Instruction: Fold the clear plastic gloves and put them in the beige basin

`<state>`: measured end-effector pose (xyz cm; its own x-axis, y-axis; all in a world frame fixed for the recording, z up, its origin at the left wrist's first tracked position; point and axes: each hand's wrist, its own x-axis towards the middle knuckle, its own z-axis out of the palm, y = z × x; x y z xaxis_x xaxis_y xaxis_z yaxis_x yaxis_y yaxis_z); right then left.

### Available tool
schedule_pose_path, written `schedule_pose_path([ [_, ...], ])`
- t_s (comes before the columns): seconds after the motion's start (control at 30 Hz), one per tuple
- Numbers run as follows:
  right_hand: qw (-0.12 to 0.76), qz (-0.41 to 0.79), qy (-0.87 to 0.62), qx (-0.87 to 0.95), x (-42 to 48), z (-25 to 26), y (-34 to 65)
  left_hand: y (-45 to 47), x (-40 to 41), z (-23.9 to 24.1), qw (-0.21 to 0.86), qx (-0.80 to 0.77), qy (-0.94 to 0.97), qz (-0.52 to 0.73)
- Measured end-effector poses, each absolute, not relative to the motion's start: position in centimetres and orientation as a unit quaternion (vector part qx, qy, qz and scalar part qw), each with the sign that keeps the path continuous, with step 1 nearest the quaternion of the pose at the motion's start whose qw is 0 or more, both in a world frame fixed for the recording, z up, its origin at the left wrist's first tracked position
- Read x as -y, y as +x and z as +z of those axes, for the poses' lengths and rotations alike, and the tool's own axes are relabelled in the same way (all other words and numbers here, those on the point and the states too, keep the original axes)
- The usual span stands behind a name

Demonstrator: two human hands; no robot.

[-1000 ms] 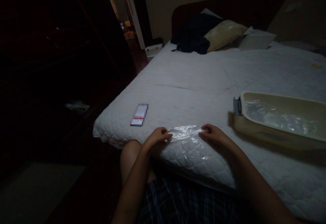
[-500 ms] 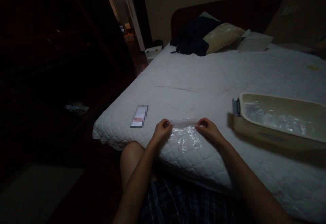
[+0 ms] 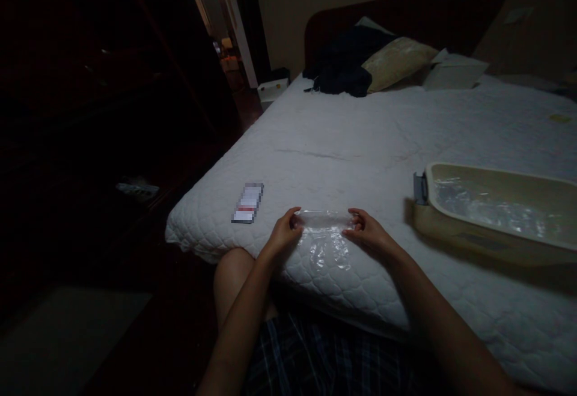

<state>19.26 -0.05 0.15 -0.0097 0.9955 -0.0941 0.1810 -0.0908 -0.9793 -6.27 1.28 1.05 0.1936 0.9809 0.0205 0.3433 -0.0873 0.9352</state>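
A clear plastic bag [image 3: 325, 238] lies on the near corner of the white quilted mattress [image 3: 360, 137]. My left hand [image 3: 283, 235] pinches the bag's far left corner. My right hand [image 3: 367, 232] pinches its far right corner, so the top edge is stretched between the two hands. The rest of the bag lies flat on the quilt toward me.
A small flat card-like object [image 3: 247, 202] rests on the mattress left of my hands. A beige tub [image 3: 491, 228] with clear plastic inside sits to the right. Pillows [image 3: 396, 59] and dark cloth [image 3: 342, 62] lie at the headboard. A dark floor and doorway are to the left.
Both hands moved the bag's far edge a little away from me and drew closer together; the bag's edge looks rolled or folded over compared with a second ago.
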Motion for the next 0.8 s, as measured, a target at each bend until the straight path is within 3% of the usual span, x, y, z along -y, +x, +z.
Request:
schedule_pose_path([
  [0.33, 0.386, 0.356, -0.567, 0.635, 0.3, -0.8, 19.4, -7.6, -1.7, 1.4, 0.486, -0.473, 0.648, 0.347],
  [0.63, 0.403, 0.281, -0.54, 0.683, 2.1, 0.8, 19.2, -6.9, -0.9, 2.2, 0.322, -0.495, 0.739, 0.325],
  [0.8, 0.374, 0.247, -0.475, 0.758, 3.6, 1.7, 19.6, -7.3, -0.8, 2.6, 0.294, -0.484, 0.764, 0.308],
])
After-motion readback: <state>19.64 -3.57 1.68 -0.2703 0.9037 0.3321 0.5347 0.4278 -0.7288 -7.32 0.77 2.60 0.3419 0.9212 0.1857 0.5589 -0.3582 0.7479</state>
